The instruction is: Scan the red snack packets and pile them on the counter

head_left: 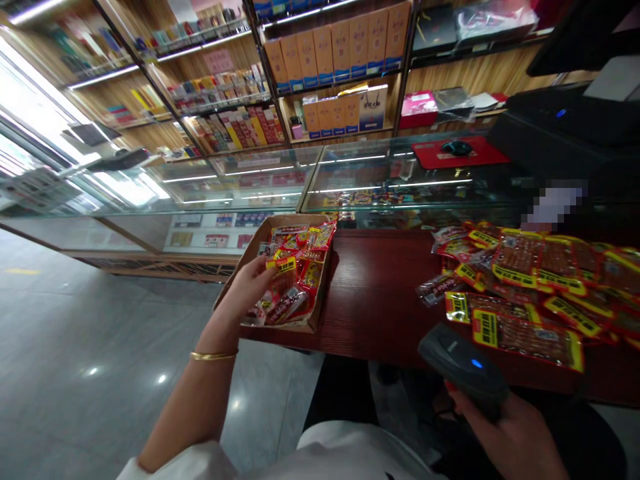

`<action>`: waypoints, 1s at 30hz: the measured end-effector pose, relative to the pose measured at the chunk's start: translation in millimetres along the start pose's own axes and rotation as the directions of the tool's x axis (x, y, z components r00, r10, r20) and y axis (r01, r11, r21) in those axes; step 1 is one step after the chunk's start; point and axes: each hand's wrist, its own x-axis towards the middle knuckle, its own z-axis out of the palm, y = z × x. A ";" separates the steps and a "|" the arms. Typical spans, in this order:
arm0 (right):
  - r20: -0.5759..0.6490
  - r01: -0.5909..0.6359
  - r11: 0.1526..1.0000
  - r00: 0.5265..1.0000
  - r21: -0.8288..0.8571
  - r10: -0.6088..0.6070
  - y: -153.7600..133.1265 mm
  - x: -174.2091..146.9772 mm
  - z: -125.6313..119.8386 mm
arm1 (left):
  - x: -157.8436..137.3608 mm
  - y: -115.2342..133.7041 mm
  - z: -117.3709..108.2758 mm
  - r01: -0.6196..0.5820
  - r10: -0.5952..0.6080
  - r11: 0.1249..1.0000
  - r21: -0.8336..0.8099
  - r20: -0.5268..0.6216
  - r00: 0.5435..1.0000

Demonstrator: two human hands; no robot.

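My left hand (250, 283), with a gold bangle at the wrist, reaches into a shallow cardboard box (323, 293) on the left end of the dark red table. Its fingers pinch the edge of a yellow-topped snack packet (284, 275). Several other red and clear snack packets (287, 305) lie around it in the box. Low at the right, my right hand (515, 427) is wrapped around the handle of a black barcode scanner (463, 363) with a blue light. Beyond the scanner, a pile of yellow-and-red snack packets (525, 337) covers the table's right side.
The dark red table (377, 293) meets a glass display counter (240, 173). On the glass, a mouse (456, 147) rests on a red mat (425, 155). Dark checkout equipment (555, 133) stands at the right. Shelves of boxes (340, 50) line the back wall.
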 end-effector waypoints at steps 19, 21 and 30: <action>-0.021 0.006 0.997 1.000 0.080 -0.004 -3.2 -0.6 -2.5 | -33.1 72.3 60.7 0.242 -0.149 0.134 -0.961 0.221 0.964; -0.033 0.028 0.997 0.999 0.074 -0.025 -2.8 -0.5 -3.9 | -43.0 81.2 95.9 0.246 -0.097 0.165 -0.955 0.232 0.968; -0.127 0.109 0.993 0.987 0.049 -0.102 -8.4 -9.2 -16.1 | -59.5 61.5 213.1 0.330 -0.042 0.507 -0.796 0.360 0.932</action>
